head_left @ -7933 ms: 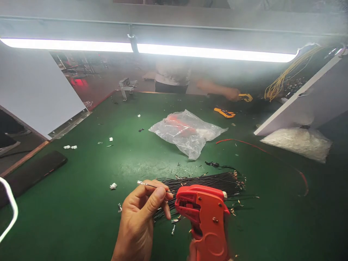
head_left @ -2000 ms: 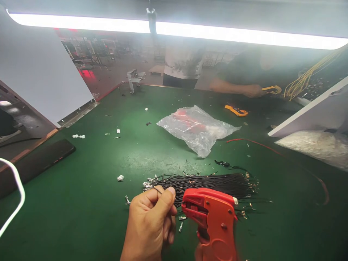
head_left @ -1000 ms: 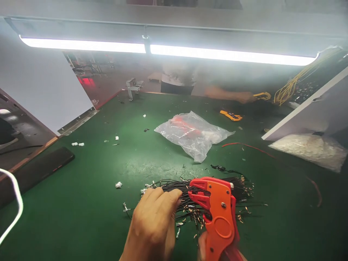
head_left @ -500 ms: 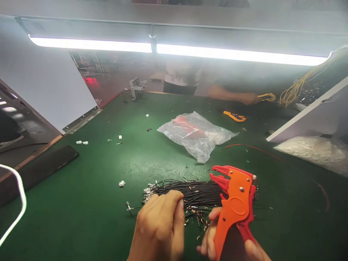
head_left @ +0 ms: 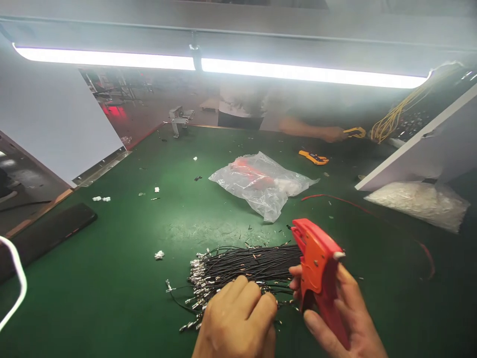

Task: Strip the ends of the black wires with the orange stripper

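Note:
My right hand [head_left: 350, 318] is wrapped round an orange and red wire stripper [head_left: 316, 263], held upright with its jaws toward the upper left. A small dark bit shows at the jaw tips. My left hand [head_left: 238, 318] is closed, back upward, over the near side of a bundle of black wires [head_left: 246, 266]; its fingertips are hidden, so what they grip cannot be seen. Silvery metal terminals [head_left: 197, 271] cap the wires' left ends. Some bare copper ends show at the right, close to the stripper.
Beyond the bundle lies a clear plastic bag [head_left: 261, 184] with red and white contents. Yellow pliers [head_left: 313, 157] rest farther back, near another person's arm [head_left: 313, 130]. A bag of pale pieces [head_left: 417, 199] sits at the right, and a black case [head_left: 52, 238] at the left.
The wire stripper has turned in my right hand, now showing its red back edge. My left hand has moved right and nearer me, uncovering more of the terminals. The whole view has shifted slightly.

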Demonstrator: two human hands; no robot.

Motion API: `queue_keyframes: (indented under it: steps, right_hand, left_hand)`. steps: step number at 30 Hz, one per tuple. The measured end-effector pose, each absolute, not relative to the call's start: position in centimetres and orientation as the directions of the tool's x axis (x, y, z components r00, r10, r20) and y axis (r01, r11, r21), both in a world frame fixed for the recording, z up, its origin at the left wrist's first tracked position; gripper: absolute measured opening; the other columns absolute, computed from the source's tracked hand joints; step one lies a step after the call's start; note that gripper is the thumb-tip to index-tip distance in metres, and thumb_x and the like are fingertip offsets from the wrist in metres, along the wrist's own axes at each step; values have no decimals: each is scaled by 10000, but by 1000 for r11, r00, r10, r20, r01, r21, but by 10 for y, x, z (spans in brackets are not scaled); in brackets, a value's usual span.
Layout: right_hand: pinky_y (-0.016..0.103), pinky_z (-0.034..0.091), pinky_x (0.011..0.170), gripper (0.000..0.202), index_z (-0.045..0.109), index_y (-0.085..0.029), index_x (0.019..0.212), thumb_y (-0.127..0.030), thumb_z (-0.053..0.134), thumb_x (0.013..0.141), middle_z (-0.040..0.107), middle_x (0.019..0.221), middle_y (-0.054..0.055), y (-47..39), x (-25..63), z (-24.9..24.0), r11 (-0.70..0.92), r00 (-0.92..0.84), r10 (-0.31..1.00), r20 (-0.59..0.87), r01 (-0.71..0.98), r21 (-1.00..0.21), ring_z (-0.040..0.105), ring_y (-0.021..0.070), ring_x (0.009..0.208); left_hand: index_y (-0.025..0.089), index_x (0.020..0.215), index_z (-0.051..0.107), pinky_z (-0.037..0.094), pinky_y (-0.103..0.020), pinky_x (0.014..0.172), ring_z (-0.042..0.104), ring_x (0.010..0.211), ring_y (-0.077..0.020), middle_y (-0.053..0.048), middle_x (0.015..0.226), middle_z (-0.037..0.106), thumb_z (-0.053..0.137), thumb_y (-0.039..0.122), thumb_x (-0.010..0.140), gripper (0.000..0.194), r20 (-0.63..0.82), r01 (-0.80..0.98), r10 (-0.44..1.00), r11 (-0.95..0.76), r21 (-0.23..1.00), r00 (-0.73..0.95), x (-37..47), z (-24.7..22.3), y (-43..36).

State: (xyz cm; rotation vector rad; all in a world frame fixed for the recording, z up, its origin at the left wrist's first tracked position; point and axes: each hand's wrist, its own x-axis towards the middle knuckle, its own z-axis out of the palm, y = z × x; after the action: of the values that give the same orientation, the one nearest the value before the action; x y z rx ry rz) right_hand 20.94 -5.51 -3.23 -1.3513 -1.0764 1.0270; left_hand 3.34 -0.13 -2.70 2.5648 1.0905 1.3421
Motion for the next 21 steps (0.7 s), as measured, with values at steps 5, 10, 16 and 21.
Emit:
queue_keyframes:
  steps: [5,10,16,21]
  right_hand:
    - [375,573,830,336,376,-427,1345,-360,480,1033,477,1365,77,-45,206,-44,334,186,904,385,253,-908,652,217,1009]
    - [404,609,789,335,691,-366,1141,-151,691,884,503,1290,73,-45,225,-58,385,48,861,507,591,-709,655,277,1027]
    - [472,635,776,258,739,-349,1083,-200,692,877,556,1281,119,-44,233,-69,458,-47,834,550,616,-641,632,361,1126]
    - [482,642,796,368,732,-365,1105,-101,674,855,558,1332,114,-41,232,-66,448,-92,843,530,665,-597,651,350,1115]
  left_hand:
    - [222,708,506,236,-316,480,361,472,-151,29,534,447,394,8,817,265,728,610,580,-740,283,366,43,-41,-3]
    - [216,692,512,239,-313,479,381,448,-141,33,520,463,381,8,876,307,731,603,533,-770,210,427,42,-40,-2]
    - [190,759,582,312,-296,471,433,459,-137,31,525,518,377,59,973,324,658,566,532,-802,190,532,37,-28,-1]
    - [184,783,599,347,-293,469,461,479,-147,25,538,529,402,51,960,296,623,590,555,-787,179,551,31,-26,0]
